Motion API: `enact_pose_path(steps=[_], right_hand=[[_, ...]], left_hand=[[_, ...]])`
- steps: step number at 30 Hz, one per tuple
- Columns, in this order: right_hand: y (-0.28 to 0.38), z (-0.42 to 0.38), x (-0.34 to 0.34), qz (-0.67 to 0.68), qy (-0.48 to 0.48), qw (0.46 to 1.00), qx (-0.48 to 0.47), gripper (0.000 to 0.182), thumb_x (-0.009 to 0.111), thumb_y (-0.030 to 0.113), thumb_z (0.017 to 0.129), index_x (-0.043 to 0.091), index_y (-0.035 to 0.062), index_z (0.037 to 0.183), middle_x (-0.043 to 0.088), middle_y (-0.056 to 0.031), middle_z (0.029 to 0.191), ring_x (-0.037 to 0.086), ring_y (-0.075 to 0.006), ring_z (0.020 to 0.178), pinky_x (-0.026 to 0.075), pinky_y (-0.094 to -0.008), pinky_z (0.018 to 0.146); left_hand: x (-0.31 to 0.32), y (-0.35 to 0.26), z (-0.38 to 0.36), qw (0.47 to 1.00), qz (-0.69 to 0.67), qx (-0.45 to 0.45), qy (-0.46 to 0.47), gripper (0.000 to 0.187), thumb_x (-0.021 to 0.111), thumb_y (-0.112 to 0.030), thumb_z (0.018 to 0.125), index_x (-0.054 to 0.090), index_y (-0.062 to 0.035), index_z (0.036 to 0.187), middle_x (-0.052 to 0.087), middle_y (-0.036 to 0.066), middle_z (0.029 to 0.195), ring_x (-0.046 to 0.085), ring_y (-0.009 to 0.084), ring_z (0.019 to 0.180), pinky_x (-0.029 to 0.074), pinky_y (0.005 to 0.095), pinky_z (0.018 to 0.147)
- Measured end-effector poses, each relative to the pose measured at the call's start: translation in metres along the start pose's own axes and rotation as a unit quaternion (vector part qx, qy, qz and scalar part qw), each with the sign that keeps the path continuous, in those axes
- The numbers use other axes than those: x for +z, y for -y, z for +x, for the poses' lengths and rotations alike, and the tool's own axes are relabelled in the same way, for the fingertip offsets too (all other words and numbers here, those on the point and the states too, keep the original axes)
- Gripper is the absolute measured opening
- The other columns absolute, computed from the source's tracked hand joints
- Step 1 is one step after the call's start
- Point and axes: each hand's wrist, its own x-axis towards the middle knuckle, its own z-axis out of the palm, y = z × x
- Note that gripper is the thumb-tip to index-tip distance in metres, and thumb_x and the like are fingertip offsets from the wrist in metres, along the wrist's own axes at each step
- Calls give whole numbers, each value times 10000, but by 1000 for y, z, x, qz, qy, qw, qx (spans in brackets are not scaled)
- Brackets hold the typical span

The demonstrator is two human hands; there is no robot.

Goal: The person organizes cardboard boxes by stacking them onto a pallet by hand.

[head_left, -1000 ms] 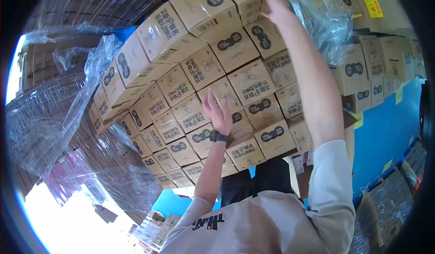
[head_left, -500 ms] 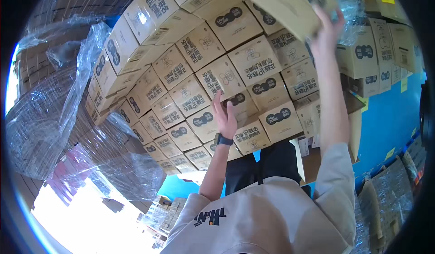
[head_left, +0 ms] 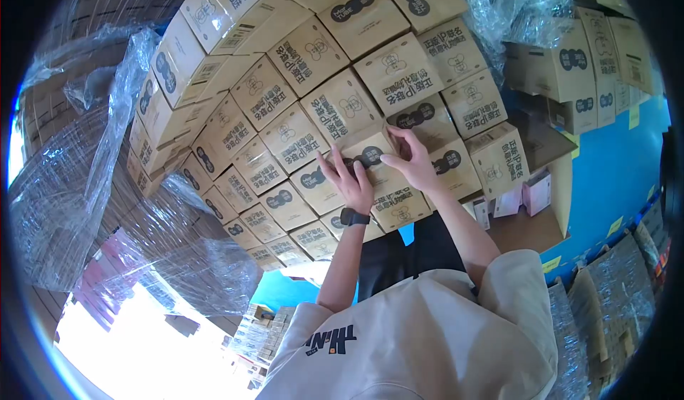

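A cardboard box (head_left: 376, 154) with a dark rounded logo lies between my two hands, among the rows of similar boxes. My left hand (head_left: 349, 182), wearing a black watch, is at its left edge, thumb on the logo face and fingers spread toward the neighbouring box. My right hand (head_left: 413, 161) grips its right side, thumb on the face and fingers over the far edge. Around them are printed boxes, including one with a cartoon figure (head_left: 340, 105) just beyond and a logo box (head_left: 315, 184) to the left. The box's underside is hidden.
Clear plastic wrap (head_left: 509, 11) hangs beyond the stack at upper right, and more wrap (head_left: 64, 214) covers stacked cartons at left. An open carton (head_left: 524, 232) with pink-white packages stands at right, above blue floor (head_left: 605, 179). More boxes (head_left: 548, 68) are stacked at far right.
My right hand has come down and left from the upper right, where it held a box in the air. A box is now between both hands. My left hand has barely moved.
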Motion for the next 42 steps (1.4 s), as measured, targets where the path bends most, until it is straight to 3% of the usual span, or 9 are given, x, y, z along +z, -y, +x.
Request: enact_pose_path(steps=[5, 14, 15, 19, 22, 31, 34, 37, 42], right_hand=[[7, -11, -3, -27, 12, 999, 15, 553, 709, 17, 807, 463, 16, 1303, 594, -73, 1125, 560, -116, 1014, 446, -263, 886], [7, 0, 4, -163, -40, 985, -25, 490, 644, 186, 881, 476, -1, 1302, 602, -197, 1196, 585, -209, 1100, 440, -344, 948], [12, 3, 6, -163, -23, 986, 8, 500, 607, 224, 907, 453, 9, 1332, 551, -246, 1269, 548, -311, 1185, 415, -397, 995], [0, 8, 9, -316, -27, 944, -91, 562, 606, 241, 900, 397, 35, 1379, 450, -275, 1367, 426, -440, 1264, 358, -467, 1055], [6, 6, 12, -331, -27, 938, -98, 562, 612, 228, 898, 411, 14, 1378, 462, -248, 1376, 421, -373, 1308, 338, -413, 1088], [7, 6, 16, -400, -44, 912, -75, 689, 640, 347, 873, 338, 18, 1398, 493, -274, 1311, 485, -428, 1213, 422, -461, 1000], [16, -8, 20, -419, -46, 902, 96, 767, 622, 452, 867, 312, -1, 1403, 500, -292, 1285, 527, -454, 1141, 457, -474, 942], [4, -8, 15, -389, -18, 921, 15, 808, 602, 509, 864, 309, -18, 1402, 489, -311, 1283, 545, -474, 1098, 470, -481, 914], [6, -9, 5, -378, 31, 925, 27, 799, 592, 494, 875, 297, -22, 1408, 484, -317, 1274, 529, -478, 1115, 459, -484, 928]], left_hand=[[-9, 0, -3, 997, 61, 48, 31, 582, 561, -170, 893, 362, -2, 1413, 282, 249, 1452, 211, 454, 1376, 183, 556, 1117], [0, 7, -7, 990, 114, 22, 84, 603, 522, -217, 912, 319, -31, 1448, 305, 226, 1454, 230, 408, 1386, 150, 555, 1125], [4, 10, -5, 989, 109, 13, 95, 620, 487, -267, 929, 282, -35, 1467, 261, 226, 1494, 192, 394, 1415, 105, 567, 1134], [9, 12, -1, 987, 114, 13, 113, 633, 472, -271, 931, 261, -14, 1469, 248, 229, 1507, 174, 391, 1426, 90, 552, 1147], [14, 9, 4, 986, 105, 51, 116, 639, 461, -268, 927, 251, 1, 1468, 247, 230, 1511, 170, 387, 1430, 87, 537, 1154], [20, 8, 5, 987, 99, 57, 114, 661, 486, -313, 913, 288, 24, 1445, 333, 253, 1431, 253, 404, 1382, 129, 540, 1144], [17, 11, 8, 988, 95, 53, 113, 655, 513, -315, 898, 314, -2, 1438, 353, 245, 1387, 282, 403, 1351, 132, 556, 1135], [14, 9, 11, 992, 65, 42, 98, 630, 536, -277, 880, 347, -23, 1425, 348, 218, 1396, 300, 401, 1324, 169, 551, 1113], [16, 3, 6, 990, 116, 56, 63, 610, 551, -264, 869, 377, -32, 1406, 357, 221, 1378, 302, 391, 1323, 156, 559, 1112]])
